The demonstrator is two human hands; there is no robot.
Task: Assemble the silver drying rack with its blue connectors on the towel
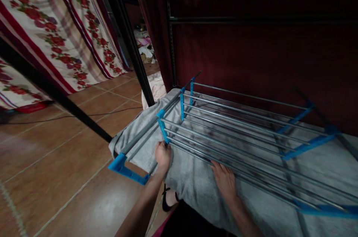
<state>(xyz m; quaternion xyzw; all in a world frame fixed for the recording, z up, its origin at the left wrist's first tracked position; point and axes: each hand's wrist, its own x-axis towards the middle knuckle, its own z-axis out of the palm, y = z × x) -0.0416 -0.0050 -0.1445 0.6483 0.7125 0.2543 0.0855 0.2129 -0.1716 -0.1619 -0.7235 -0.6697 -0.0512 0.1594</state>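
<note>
A shoe rack (223, 129) of thin metal tubes joined by blue plastic brackets lies on its side across a grey blanket (192, 177). My left hand (162, 154) is closed at the lower end of a blue bracket (162, 127), where the tubes meet the side frame. Farther right, my right hand (224, 179) curls its fingers over the nearest tubes. Its fingertips are partly hidden behind the metal. A blue end foot (127, 171) sticks out past the blanket's left edge. The rack's right end looks blurred.
Black bed-frame posts (131, 43) and a slanting black bar (56, 88) stand at the left. A dark red curtain (251, 62) hangs behind the bed. Beyond are a flowered curtain (56, 35), a tiled floor (84, 147) with a cable, and piled clothes (147, 49).
</note>
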